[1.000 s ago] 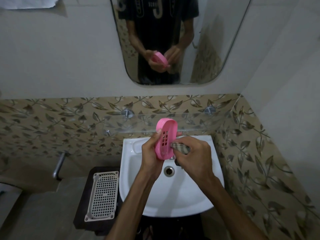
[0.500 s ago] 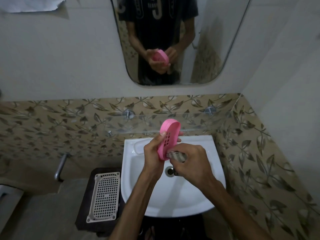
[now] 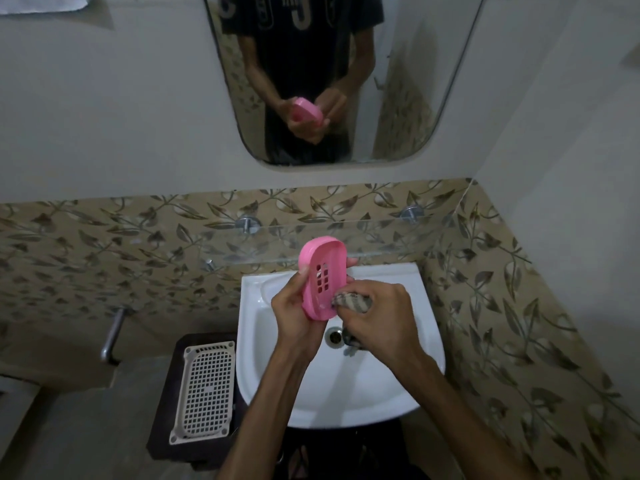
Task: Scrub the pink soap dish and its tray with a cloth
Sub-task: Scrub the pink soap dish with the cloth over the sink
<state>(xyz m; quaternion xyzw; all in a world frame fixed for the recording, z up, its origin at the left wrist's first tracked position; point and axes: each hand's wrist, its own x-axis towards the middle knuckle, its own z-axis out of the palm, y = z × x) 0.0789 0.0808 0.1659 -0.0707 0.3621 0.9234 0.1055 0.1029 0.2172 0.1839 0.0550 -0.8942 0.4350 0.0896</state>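
You stand at a white basin point(image 3: 343, 386) under a mirror point(image 3: 398, 98), leaf-patterned tiles point(image 3: 104, 251) around; a white grid tray point(image 3: 204, 386) sits left of it. Your left hand point(image 3: 294, 317) grips the pink soap dish point(image 3: 322, 278) upright above the drain (now turned more face-on); your right hand point(image 3: 377, 320) pinches the cloth point(image 3: 353, 303), which has slid to its lower end.

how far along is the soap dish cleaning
Done: nothing clearly finished. In hand: the left hand holds the pink slotted plastic soap dish over the white basin while the right hand rubs a striped cloth on its lower end. Left: the white grid tray lies untouched beside the basin.
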